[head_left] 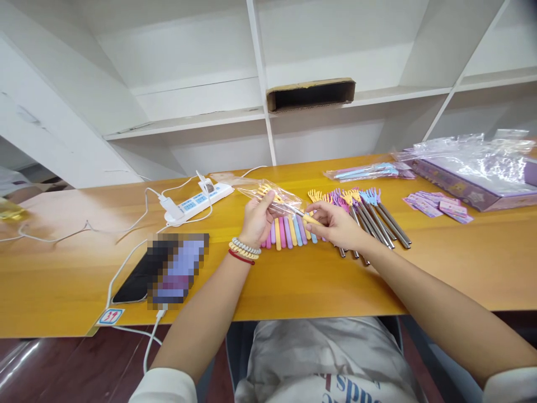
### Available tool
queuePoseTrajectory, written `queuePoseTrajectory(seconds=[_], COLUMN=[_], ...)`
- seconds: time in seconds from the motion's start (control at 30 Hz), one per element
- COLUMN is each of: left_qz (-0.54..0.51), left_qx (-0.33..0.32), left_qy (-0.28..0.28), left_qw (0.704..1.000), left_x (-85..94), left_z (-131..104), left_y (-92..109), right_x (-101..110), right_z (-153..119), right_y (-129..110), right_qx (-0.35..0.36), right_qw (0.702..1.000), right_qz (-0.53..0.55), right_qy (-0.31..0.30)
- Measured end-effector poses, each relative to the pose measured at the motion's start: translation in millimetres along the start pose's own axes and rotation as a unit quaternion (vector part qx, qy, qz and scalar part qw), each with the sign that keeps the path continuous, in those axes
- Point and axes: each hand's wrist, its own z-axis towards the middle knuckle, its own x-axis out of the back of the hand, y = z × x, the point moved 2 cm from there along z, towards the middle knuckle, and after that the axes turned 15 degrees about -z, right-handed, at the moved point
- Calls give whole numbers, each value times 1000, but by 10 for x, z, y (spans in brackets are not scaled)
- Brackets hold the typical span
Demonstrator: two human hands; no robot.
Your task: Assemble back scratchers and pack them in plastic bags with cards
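Observation:
My left hand grips a clear plastic bag with the yellow claw head of a back scratcher inside it. The yellow handle of that scratcher is pinched in my right hand, its metal rod reaching into the bag. Beneath my hands lies a row of pastel handles in pink, purple, yellow and blue. Just right of my right hand, several metal rods with coloured claw heads rest on the table.
Bagged scratchers lie at the back. Printed cards sit beside a purple box topped with plastic bags. On the left are a power strip, cables and two phones. A cardboard box stands on the shelf.

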Motion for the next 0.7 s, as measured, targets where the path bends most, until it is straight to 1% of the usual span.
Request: queuePoseTrajectory(seconds=[0.1,0.17,0.23,0.3,0.43,0.5,0.57,0.7], left_qz=[2,-2,-9,-10,0,9,26,55], left_qx=[-50,-78,-92,-91,-78,-68,-47,24], left_qy=[47,73,86,86,76,68,49,4], left_qw=[998,994,992,992,994,995,997,998], left_x=[92,148,186,198,168,136,91,-25], left_z=[75,114,138,145,117,88,47,-64], left_y=[148,234,282,290,244,198,123,-86], right_x=[45,73,94,106,97,69,36,-6], right_z=[7,19,33,44,45,38,27,-2], right_y=[33,70,89,83,61,58,49,-3], right_qx=[-21,-41,-52,-56,-66,-62,-44,11], right_qw=[999,998,998,997,993,992,993,994], right_qz=[-24,-17,16,58,93,95,96,82], right_qy=[-42,-51,-44,-21,41,51,55,65])
